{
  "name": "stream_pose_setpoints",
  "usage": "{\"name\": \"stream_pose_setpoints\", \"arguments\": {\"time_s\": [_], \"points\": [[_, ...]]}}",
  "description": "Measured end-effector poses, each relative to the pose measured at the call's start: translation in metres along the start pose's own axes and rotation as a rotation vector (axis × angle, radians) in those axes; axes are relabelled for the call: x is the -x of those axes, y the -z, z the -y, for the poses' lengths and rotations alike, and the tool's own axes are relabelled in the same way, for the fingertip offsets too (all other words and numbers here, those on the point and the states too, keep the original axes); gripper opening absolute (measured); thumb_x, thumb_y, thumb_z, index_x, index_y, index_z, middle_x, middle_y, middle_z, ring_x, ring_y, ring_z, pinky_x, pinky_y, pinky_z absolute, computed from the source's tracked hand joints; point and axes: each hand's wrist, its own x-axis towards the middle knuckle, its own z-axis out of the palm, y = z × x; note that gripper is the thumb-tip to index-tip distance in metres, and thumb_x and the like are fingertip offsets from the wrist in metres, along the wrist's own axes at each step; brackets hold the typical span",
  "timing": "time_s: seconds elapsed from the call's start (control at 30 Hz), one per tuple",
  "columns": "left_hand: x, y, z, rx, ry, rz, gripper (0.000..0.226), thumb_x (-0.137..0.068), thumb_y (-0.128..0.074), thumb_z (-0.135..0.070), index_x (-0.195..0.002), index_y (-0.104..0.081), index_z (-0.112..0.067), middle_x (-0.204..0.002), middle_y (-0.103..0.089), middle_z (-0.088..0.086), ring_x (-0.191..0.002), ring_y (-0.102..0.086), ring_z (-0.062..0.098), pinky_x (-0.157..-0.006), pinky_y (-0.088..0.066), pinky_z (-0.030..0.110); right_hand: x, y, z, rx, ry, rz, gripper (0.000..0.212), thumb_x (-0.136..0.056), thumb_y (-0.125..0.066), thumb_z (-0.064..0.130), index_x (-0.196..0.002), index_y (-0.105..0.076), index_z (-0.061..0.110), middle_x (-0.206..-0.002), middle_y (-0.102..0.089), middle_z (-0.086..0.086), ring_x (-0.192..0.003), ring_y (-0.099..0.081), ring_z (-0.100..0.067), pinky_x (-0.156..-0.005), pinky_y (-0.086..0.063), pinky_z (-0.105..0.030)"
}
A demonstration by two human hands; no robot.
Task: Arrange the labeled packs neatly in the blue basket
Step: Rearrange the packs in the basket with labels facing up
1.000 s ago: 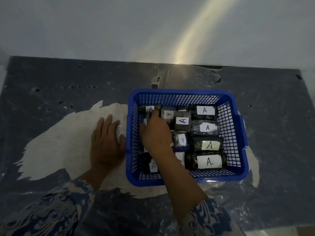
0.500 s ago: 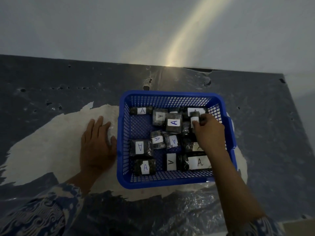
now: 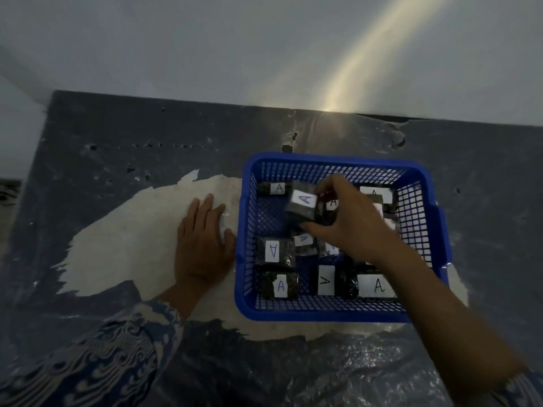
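Note:
The blue basket (image 3: pixel 244 230) sits on the dark tabletop and holds several dark packs with white "A" labels. My right hand (image 3: pixel 349 221) reaches into it and grips one labeled pack (image 3: pixel 302 205), lifted above the basket's bare left-centre floor. A pack (image 3: pixel 271 188) lies in the far left corner, another pack (image 3: pixel 274 251) and a third pack (image 3: pixel 279 285) at the near left. More packs (image 3: pixel 374 286) fill the right side, partly hidden by my arm. My left hand (image 3: pixel 202 245) lies flat on the table, touching the basket's left wall.
The tabletop (image 3: pixel 117 160) is dark with a worn pale patch (image 3: pixel 129 245) under my left hand and the basket. A white wall (image 3: pixel 235 48) rises behind the table's far edge. Crinkled clear plastic (image 3: pixel 352 371) covers the near part.
My right hand has moved from the basket's far right side to the left-centre and now holds a labeled pack raised above the floor. The left hand stays flat beside the basket.

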Motion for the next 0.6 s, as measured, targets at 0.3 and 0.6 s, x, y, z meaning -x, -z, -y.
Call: {"name": "stream_pose_setpoints", "arguments": {"time_s": [0.3, 0.6], "points": [[0.0, 0.0, 0.004, -0.042, -0.001, 0.004, 0.062, -0.092, -0.031, -0.046, -0.144, -0.045, -0.016, -0.16, -0.032, 0.009, -0.151, -0.02, 0.027, -0.12, -0.02, 0.046, -0.026, -0.06, 0.014, 0.124, 0.111, 0.047, 0.047, -0.071, -0.079, 0.026, -0.101, -0.044, 0.02, -0.102, -0.051, 0.0, -0.096, -0.045, -0.02, -0.078, -0.048, -0.043], [0.001, -0.003, 0.003, -0.058, -0.004, 0.019, 0.057, -0.094, -0.06, -0.03, -0.145, -0.044, -0.013, -0.162, -0.029, 0.011, -0.152, -0.017, 0.028, -0.121, -0.021, 0.05, -0.017, -0.054, 0.013, 0.074, 0.03, 0.061, 0.05, -0.075, -0.079, 0.032, -0.11, -0.046, 0.021, -0.116, -0.048, -0.001, -0.109, -0.041, -0.019, -0.091, -0.046, -0.036]]}}
